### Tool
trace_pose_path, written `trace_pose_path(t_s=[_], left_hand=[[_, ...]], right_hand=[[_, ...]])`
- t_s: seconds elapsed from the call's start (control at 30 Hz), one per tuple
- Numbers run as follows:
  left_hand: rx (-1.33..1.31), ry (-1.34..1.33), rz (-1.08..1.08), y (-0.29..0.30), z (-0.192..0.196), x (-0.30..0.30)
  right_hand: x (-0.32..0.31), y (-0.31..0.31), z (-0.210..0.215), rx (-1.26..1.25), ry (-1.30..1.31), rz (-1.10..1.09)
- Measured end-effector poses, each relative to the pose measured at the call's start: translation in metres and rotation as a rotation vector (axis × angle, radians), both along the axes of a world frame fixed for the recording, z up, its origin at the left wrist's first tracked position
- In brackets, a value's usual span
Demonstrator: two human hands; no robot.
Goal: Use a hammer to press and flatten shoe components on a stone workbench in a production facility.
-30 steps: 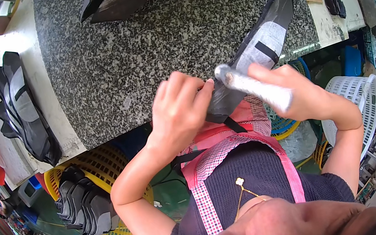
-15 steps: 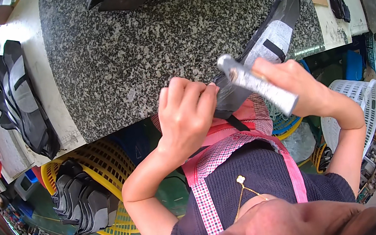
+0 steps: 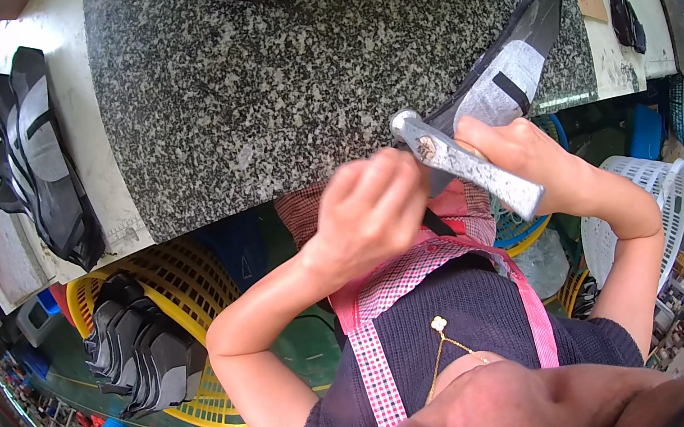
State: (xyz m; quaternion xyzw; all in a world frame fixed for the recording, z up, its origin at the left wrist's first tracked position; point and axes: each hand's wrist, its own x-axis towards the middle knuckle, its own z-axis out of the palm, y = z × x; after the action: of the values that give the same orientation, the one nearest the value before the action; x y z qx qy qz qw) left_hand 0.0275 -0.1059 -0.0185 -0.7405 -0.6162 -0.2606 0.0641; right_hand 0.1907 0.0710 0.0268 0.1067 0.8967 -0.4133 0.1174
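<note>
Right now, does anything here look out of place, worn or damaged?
Only the metal tool in the right hand: its surface looks worn and blotchy. The grey-and-black fabric piece it works on hangs off the granite table edge.

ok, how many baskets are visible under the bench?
2 clearly: a yellow basket lower left holding dark pieces, and a white basket at right beyond the right hand. More may be hidden behind the arms.

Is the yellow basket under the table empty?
No, the yellow basket holds a stack of dark grey and black pieces, seen left of the person's left forearm.
</note>
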Motion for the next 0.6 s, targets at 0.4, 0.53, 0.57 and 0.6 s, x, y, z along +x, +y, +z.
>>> trace_pose_path(t_s=[0.4, 0.53, 0.57, 0.6], left_hand=[[-0.116, 0.061, 0.033, 0.005, -0.027, 0.039], [-0.054, -0.051, 0.224, 0.025, -0.009, 0.035], [-0.081, -0.244, 0.214, 0.026, 0.002, 0.021], [-0.105, -0.432, 0.214, 0.027, 0.012, 0.006]], right_hand=[[-0.019, 0.005, 0.009, -0.080, 0.097, -0.034], [0.028, 0.033, -0.028, 0.480, 0.552, -0.117], [0.046, 0.040, -0.020, -0.001, 0.605, -0.437], [0.056, 0.043, -0.010, -0.518, 0.599, -0.718]])
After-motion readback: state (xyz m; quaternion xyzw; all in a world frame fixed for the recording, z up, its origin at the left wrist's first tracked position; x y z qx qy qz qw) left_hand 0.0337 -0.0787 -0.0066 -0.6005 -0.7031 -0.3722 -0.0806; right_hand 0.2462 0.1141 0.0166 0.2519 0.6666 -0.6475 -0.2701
